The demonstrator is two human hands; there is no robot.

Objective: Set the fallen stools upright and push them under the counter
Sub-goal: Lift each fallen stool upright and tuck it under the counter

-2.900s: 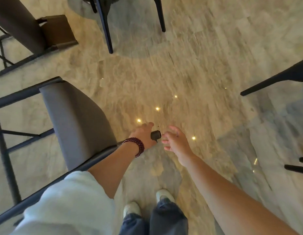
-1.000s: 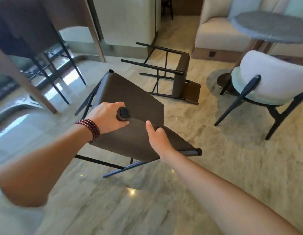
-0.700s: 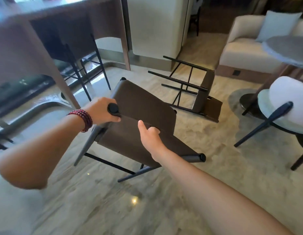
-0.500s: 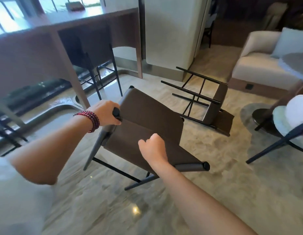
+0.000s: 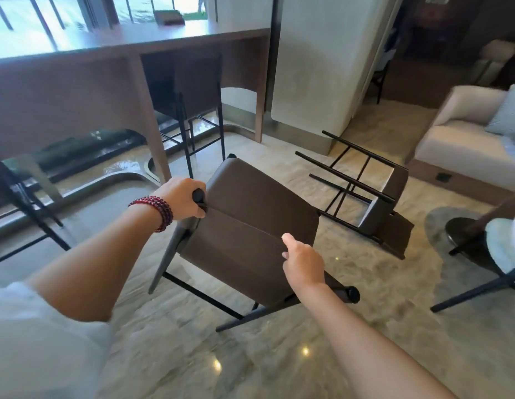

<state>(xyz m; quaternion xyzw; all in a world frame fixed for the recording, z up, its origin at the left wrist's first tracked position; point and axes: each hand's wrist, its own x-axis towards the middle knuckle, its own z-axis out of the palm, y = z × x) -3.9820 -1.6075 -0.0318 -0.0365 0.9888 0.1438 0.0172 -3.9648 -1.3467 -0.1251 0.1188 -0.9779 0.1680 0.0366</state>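
A brown stool (image 5: pixel 250 220) with black metal legs stands tilted in front of me, its seat facing away and its backrest toward me. My left hand (image 5: pixel 184 201), with a red bead bracelet on the wrist, grips the round end of the backrest's left post. On the right part of the backrest my right hand (image 5: pixel 303 262) is curled over the edge, thumb pointing up. A second brown stool (image 5: pixel 377 205) lies on its side on the floor behind, legs pointing left. The wooden counter (image 5: pixel 192 38) runs along the window at the back left.
A third stool (image 5: pixel 192 82) stands upright under the counter. Black legs of another stool (image 5: pixel 22 197) show at the left edge. A beige pillar (image 5: pixel 322 67) rises past the counter's end. A sofa (image 5: pixel 466 139) and a white chair (image 5: pixel 504 254) stand at the right.
The stool has come up off the floor from lying flat to a tilted stand. My left hand stays on the post; my right hand has slid right along the backrest. The counter has come into view.
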